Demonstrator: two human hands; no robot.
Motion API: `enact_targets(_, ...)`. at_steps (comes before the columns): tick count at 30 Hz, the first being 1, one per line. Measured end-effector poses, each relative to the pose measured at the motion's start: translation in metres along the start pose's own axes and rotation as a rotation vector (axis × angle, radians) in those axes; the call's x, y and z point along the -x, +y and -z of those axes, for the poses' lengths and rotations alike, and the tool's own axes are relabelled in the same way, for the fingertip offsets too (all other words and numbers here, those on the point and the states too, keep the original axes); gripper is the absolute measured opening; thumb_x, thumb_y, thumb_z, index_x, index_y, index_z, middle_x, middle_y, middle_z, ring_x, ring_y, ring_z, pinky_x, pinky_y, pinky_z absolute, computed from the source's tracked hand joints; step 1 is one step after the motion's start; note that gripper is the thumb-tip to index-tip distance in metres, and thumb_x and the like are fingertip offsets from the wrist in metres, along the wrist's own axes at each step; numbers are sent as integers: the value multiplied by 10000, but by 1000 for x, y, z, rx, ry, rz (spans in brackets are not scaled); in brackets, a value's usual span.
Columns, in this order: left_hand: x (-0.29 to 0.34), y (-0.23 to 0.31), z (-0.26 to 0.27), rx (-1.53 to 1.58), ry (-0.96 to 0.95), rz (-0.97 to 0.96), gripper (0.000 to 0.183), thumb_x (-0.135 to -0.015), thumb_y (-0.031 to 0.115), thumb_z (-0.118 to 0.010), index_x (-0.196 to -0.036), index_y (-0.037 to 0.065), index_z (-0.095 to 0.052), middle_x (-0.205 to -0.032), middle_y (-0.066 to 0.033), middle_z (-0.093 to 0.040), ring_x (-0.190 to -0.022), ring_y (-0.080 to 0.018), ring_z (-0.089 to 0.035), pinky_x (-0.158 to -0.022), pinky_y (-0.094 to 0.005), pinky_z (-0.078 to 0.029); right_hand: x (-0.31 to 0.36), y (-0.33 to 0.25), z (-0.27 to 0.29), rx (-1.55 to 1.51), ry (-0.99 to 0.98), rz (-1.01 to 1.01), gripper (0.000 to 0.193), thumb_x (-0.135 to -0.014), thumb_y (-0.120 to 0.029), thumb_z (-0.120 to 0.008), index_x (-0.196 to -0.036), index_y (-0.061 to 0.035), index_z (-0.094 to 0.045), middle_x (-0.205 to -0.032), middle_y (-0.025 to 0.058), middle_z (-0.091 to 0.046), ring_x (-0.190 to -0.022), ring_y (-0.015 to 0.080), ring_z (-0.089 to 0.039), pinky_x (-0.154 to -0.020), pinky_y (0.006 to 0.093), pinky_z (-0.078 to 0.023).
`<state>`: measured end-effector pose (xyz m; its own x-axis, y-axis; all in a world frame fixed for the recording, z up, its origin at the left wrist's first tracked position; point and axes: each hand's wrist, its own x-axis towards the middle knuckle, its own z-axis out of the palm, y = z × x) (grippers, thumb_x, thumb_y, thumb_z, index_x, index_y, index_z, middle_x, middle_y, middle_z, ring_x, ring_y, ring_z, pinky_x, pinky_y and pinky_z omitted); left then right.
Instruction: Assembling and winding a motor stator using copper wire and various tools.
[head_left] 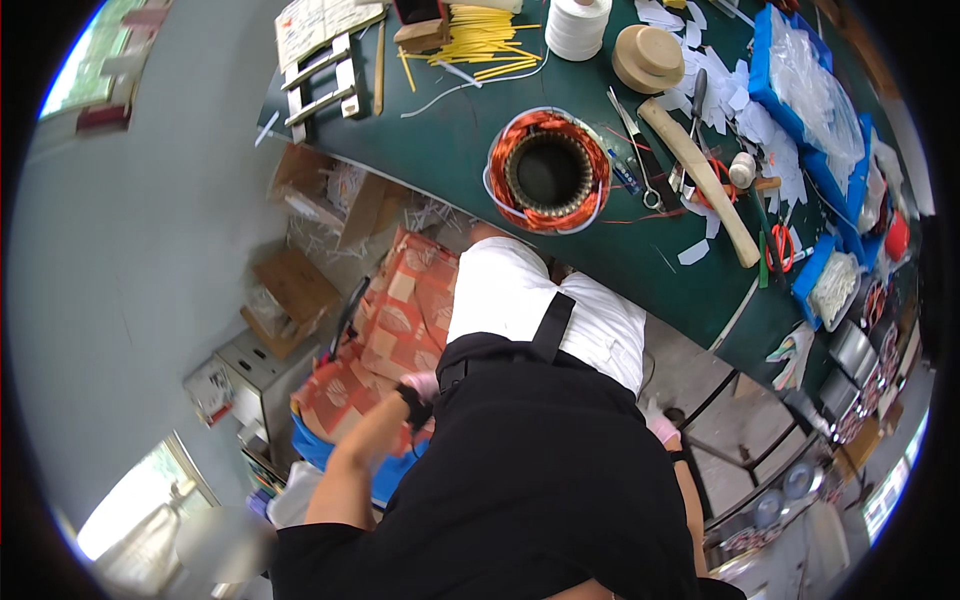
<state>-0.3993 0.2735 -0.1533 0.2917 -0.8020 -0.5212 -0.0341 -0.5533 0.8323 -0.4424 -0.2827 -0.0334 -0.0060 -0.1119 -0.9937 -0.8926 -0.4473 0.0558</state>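
My left hand (423, 387), in a pinkish glove with a black band at the wrist, hangs beside my left hip, near a red patterned cloth (400, 310) on a seat. Low by my right hip is my right hand (660, 424), also gloved, next to dark metal bars. The fingers of both are partly hidden and blurred. Neither hand touches the green table (440, 150). In front of my knees, at the table's edge, stands a motor stator (550, 209) with orange-red copper windings and a round dark bore.
Left on the table lie a slotted frame (322, 88) and yellow strips (480, 38). A white thread spool (577, 28), a wooden disc block (648, 58), a curved wooden bar (705, 185), scissors (780, 248), white paper pieces (693, 252) and blue bins (775, 75) stand right. Cardboard boxes (298, 285) sit below left.
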Motion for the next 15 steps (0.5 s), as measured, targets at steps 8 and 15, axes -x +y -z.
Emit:
enact_targets(8, 8, -18, 188, -144, -341, -67, 609, -774, 361, -650, -1288, 65, -509, -1227, -123, -606, -1084, -271, -603, -927, -372, -475, 70, -81, -104, -101, 96, -98, 627, -884, -417, -554, -1341, -18, -397, -1264, 236, -507, -1110, 385, -545, -818, 429, -518)
enact_targets(15, -19, -37, 304, -274, -757, -159, 576, -775, 346, -647, -1263, 65, -526, -1200, -123, -614, -1064, -273, -609, -911, -370, -481, 124, 294, -99, -305, 200, -366, 560, -887, -369, -544, -1288, 6, -433, -1164, 217, -562, -1049, 354, -577, -818, 424, -507)
